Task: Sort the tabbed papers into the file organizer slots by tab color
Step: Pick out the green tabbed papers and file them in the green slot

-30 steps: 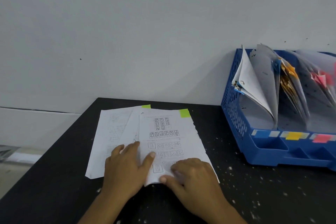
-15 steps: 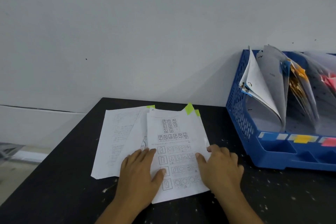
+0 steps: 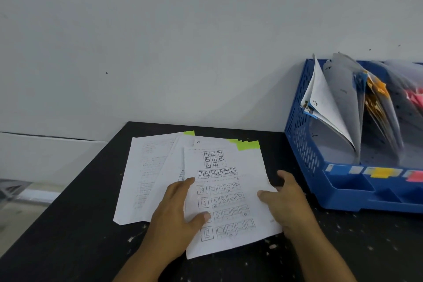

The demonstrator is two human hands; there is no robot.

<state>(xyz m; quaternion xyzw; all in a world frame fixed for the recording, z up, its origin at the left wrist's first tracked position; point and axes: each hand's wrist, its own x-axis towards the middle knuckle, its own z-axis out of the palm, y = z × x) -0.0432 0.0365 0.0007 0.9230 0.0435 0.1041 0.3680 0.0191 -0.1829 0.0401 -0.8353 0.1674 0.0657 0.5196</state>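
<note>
Several white papers with green tabs (image 3: 248,145) lie fanned on the black table (image 3: 68,224). The top sheet (image 3: 225,181) carries printed rows of shape puzzles. My left hand (image 3: 176,215) rests flat on the papers' left part, thumb on the top sheet. At the sheet's right edge is my right hand (image 3: 286,201), its fingers curled against the paper's side. To the right stands a blue file organizer (image 3: 304,144), holding curled papers with blue, orange and pink tabs. Its front rail shows colour labels (image 3: 380,171).
A pale wall runs behind the table. The table's left edge (image 3: 96,158) slants down to the floor at the far left. White specks dot the tabletop near the front.
My right hand has slid from the sheet's lower corner to its right edge. The top sheets have fanned out, showing more green tabs. The camera view has shifted slightly.
</note>
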